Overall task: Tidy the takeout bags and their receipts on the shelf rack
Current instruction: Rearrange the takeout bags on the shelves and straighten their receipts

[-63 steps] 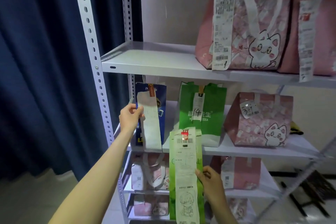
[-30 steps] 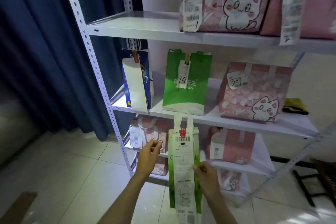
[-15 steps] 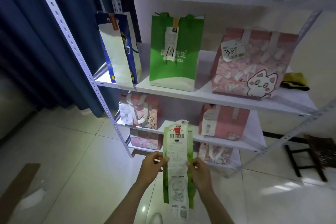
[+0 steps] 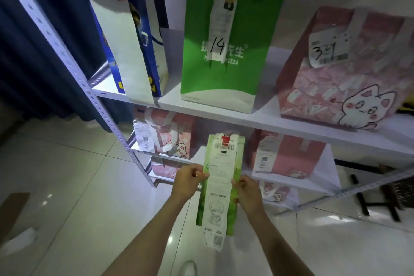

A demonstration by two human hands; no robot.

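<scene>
Head view, stock as seen: one white perforated-steel shelf rack (image 4: 224, 116); on its upper visible shelf three bags, namely one blue paper bag with a blank white slip clipped to it (image 4: 136, 36) at the left, one green paper pizza bag (image 4: 242, 74) in the middle bearing a white receipt marked "14" (image 4: 220, 29), and one pink cat-print tote (image 4: 349, 87) at the right bearing a white receipt marked "34" (image 4: 328, 49). Shelf below: two pink cat-print bags, one left (image 4: 170, 134) and one right (image 4: 289, 154), each with a white label; further pink bags show lower down, count uncertain. One slim pale-green paper bag (image 4: 237, 163) is held in the air before the lower shelf, between the two pink bags there, with one long white printed receipt (image 4: 220, 186) clipped at its top by a red clip and hanging past the bag's bottom edge. Left hand (image 4: 188, 179): fingers curled, pinching the bag's left edge beside the receipt. Right hand (image 4: 247, 190): fingers curled round the bag's right edge, thumb at the receipt's margin. Change from half a second ago: the held bag sits higher against the lower shelf, its top now overlapping the shelf gap, and the view is closer to the rack; both hands keep the same grips. Edges and room: bare shelf lies between the two lower pink bags; gaps separate the three upper bags; dark blue curtain (image 4: 33, 51) hangs left of the rack post; grey tiled floor (image 4: 67, 186) lies open at left.
</scene>
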